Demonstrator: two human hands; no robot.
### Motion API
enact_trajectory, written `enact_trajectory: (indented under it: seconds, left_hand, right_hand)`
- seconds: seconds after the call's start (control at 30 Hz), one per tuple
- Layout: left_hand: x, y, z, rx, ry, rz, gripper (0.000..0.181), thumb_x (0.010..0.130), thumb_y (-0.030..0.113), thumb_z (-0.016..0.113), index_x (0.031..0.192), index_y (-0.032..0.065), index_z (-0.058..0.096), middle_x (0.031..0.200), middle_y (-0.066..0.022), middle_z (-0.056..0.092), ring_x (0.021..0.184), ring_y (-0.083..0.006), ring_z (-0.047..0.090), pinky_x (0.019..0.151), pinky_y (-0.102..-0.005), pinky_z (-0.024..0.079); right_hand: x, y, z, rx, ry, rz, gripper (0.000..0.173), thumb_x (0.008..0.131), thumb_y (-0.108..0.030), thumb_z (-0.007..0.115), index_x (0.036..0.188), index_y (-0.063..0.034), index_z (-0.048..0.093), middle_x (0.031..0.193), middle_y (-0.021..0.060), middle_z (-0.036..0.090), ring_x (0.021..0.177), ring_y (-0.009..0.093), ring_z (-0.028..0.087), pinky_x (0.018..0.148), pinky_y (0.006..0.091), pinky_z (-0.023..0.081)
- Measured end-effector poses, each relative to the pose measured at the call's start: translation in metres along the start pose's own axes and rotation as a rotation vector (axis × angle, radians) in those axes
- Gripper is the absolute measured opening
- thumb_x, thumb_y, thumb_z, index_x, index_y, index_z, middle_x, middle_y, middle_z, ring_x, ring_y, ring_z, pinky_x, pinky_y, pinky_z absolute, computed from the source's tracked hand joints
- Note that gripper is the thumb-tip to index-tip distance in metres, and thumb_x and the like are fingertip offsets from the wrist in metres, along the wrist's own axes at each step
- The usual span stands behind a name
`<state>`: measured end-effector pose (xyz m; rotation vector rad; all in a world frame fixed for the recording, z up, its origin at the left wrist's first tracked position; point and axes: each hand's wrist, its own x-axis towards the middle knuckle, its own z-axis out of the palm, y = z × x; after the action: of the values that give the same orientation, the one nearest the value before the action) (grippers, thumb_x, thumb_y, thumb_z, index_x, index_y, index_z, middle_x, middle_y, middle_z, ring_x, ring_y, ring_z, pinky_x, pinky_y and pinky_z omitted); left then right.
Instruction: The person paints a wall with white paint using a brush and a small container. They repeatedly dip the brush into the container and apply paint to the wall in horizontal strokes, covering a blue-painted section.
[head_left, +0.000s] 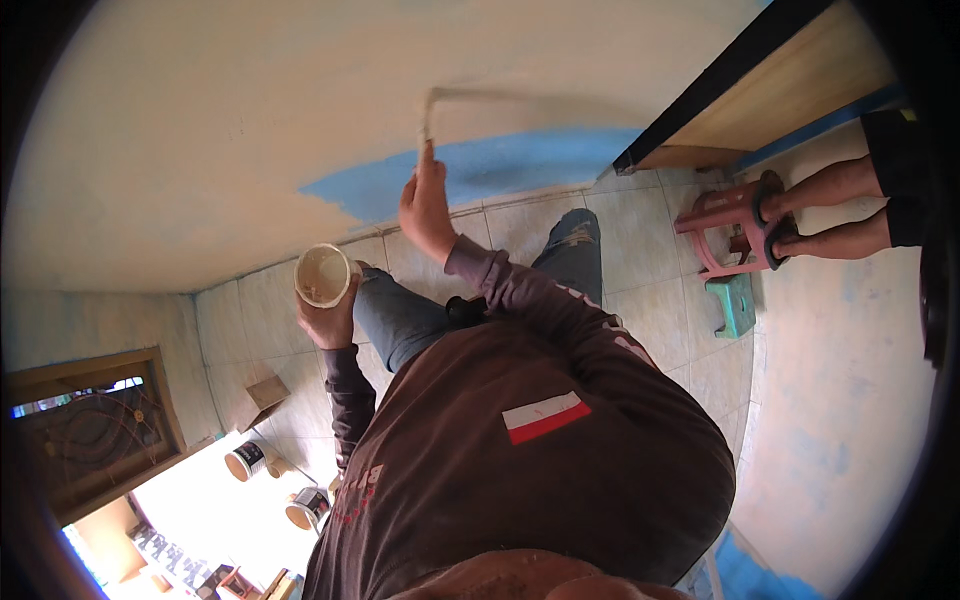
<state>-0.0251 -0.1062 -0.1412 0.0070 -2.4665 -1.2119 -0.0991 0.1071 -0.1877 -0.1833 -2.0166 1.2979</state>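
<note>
My left hand (330, 313) holds a round cream-coloured tub (322, 276), its open top towards me, with pale residue on the rim and wall and what looks like pale paint inside. My right hand (428, 206) grips a thin, pale, bent tool handle (427, 120), its index finger stretched along it. The tool's far end is blurred against the wall, so its head cannot be made out. Behind it the wall (300, 97) is cream, and a blue painted band (495, 161) runs along its lower part, just above the floor tiles.
At the right, a person's bare legs (832, 202) stand on a red plastic stool (724, 225), with a green stool (735, 306) beside it. A dark-edged wooden panel (757, 82) juts out nearby. Paint cans (244, 460) and a cardboard box (262, 397) stand lower left, near a bright opening.
</note>
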Motion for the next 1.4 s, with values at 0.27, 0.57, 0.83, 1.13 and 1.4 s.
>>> enact_trajectory:
  seconds: [0.27, 0.57, 0.83, 1.13, 1.4]
  left_hand:
    - [-0.01, 0.007, 0.001, 0.018, 0.011, -0.028, 0.076, 0.067, 0.03, 0.098, 0.128, 0.0008, 0.063, 0.113, -0.0138, 0.074, 0.102, -0.0229, 0.072, 0.091, -0.0379, 0.057]
    - [-0.008, 0.001, 0.007, -0.022, -0.016, 0.009, 0.078, 0.067, 0.034, 0.097, 0.129, 0.0009, 0.063, 0.116, -0.0152, 0.073, 0.105, -0.025, 0.072, 0.092, -0.0388, 0.056]
    - [-0.009, 0.009, 0.003, 0.01, -0.03, -0.016, 0.08, 0.07, 0.03, 0.096, 0.133, -0.0021, 0.06, 0.118, -0.0163, 0.072, 0.106, -0.0255, 0.071, 0.091, -0.0395, 0.057]
    - [-0.011, -0.002, 0.006, -0.007, -0.011, -0.019, 0.078, 0.067, 0.031, 0.098, 0.129, 0.0009, 0.063, 0.114, -0.0145, 0.073, 0.103, -0.0252, 0.072, 0.091, -0.0383, 0.056]
    - [-0.008, 0.008, 0.007, -0.016, 0.0, 0.003, 0.079, 0.067, 0.032, 0.098, 0.129, 0.0002, 0.062, 0.114, -0.0148, 0.073, 0.103, -0.0247, 0.071, 0.091, -0.0384, 0.056]
  right_hand:
    - [-0.007, 0.006, -0.057, 0.037, -0.012, 0.017, 0.074, 0.092, 0.01, 0.046, 0.158, 0.0125, 0.012, 0.11, 0.0249, 0.046, 0.099, 0.036, 0.049, 0.092, 0.046, 0.043]
    - [0.018, 0.045, -0.034, -0.113, 0.182, 0.168, 0.072, 0.092, 0.006, 0.044, 0.156, 0.0159, 0.012, 0.116, 0.0294, 0.045, 0.103, 0.039, 0.05, 0.094, 0.0472, 0.042]
    - [-0.008, -0.016, -0.028, 0.106, -0.065, 0.073, 0.069, 0.095, 0.008, 0.042, 0.158, 0.0118, 0.014, 0.109, 0.0223, 0.046, 0.098, 0.032, 0.048, 0.089, 0.0432, 0.044]
    - [0.052, 0.025, -0.093, -0.079, 0.237, 0.208, 0.071, 0.095, 0.006, 0.044, 0.156, 0.0163, 0.009, 0.118, 0.0314, 0.043, 0.105, 0.041, 0.048, 0.095, 0.0483, 0.041]
    - [0.025, -0.008, -0.023, -0.063, 0.06, 0.049, 0.073, 0.092, 0.007, 0.045, 0.155, 0.0164, 0.01, 0.115, 0.031, 0.044, 0.101, 0.04, 0.049, 0.092, 0.0471, 0.043]
